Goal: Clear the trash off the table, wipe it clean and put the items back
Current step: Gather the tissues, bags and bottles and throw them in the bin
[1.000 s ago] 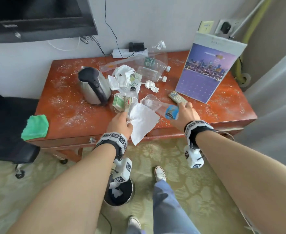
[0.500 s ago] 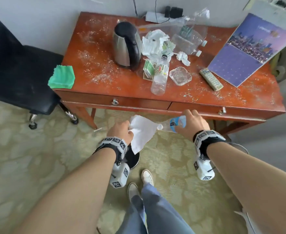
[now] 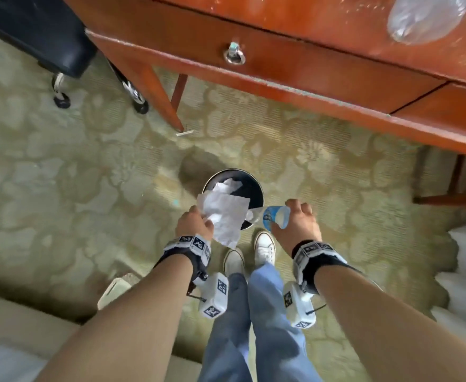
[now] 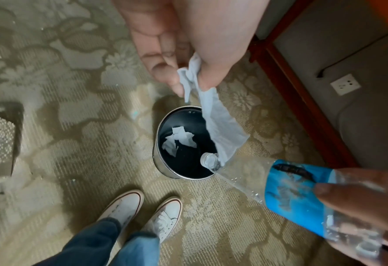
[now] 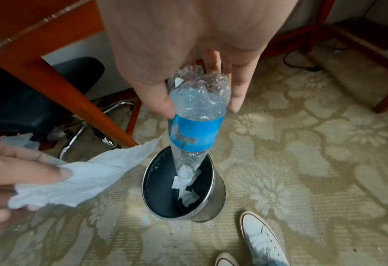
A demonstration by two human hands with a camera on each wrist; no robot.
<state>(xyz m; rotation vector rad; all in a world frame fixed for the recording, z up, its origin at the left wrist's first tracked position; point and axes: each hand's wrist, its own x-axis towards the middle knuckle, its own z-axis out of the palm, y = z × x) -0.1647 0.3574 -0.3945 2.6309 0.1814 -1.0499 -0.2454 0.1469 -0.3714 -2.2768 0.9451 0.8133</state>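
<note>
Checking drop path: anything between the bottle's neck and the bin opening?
Nothing. In the right wrist view the plastic bottle points neck-down over the trash bin; only crumpled tissue lies inside. The held tissue hangs beside.

Hotel room (patterned carpet [image 3: 322, 150], desk [image 3: 295, 56])

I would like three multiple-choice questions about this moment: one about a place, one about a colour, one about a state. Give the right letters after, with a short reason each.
1. Where is the trash bin?
A. on the carpet
B. on the table
C. on the chair

2. What colour is the label of the plastic bottle?
A. red
B. blue
C. yellow

3. How does the left hand hold the tissue?
A. flat on an open palm
B. pinched, hanging down
C. not at all

Answers:
1 A, it stands on the carpet before the shoes.
2 B, the band is blue.
3 B, thumb and fingers pinch its top corner.
</note>
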